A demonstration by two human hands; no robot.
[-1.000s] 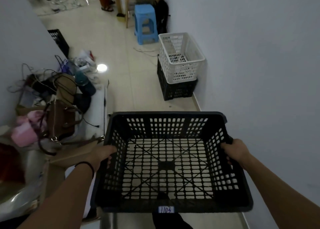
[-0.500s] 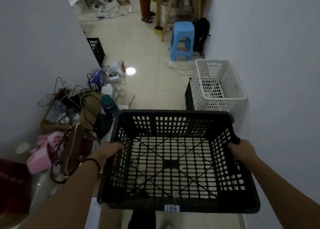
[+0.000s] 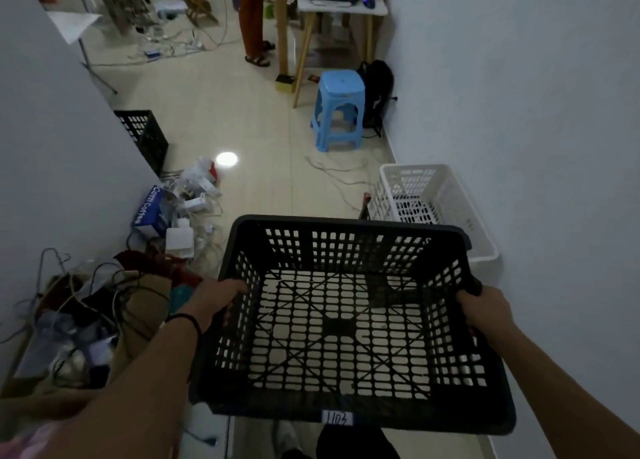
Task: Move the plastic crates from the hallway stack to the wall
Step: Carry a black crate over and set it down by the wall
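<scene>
I carry an empty black plastic crate (image 3: 349, 250) at waist height, with a white label reading 1103 on its near rim. My left hand (image 3: 216, 299) grips its left rim and my right hand (image 3: 483, 304) grips its right rim. Just beyond it, against the right wall, stands a white crate (image 3: 436, 195); the black crate seen under it earlier is now hidden. Another black crate (image 3: 143, 136) leans against the left wall further on.
Bags, cables, hangers and boxes (image 3: 104, 302) are piled along the left wall. A blue stool (image 3: 339, 108) and a black backpack (image 3: 377, 91) stand by the right wall. A person's legs (image 3: 252, 18) and a small table (image 3: 343, 8) are at the far end.
I have walked forward down the hallway with the crate held in both hands. The white crate by the right wall is now much closer, just past the carried crate's far rim.
</scene>
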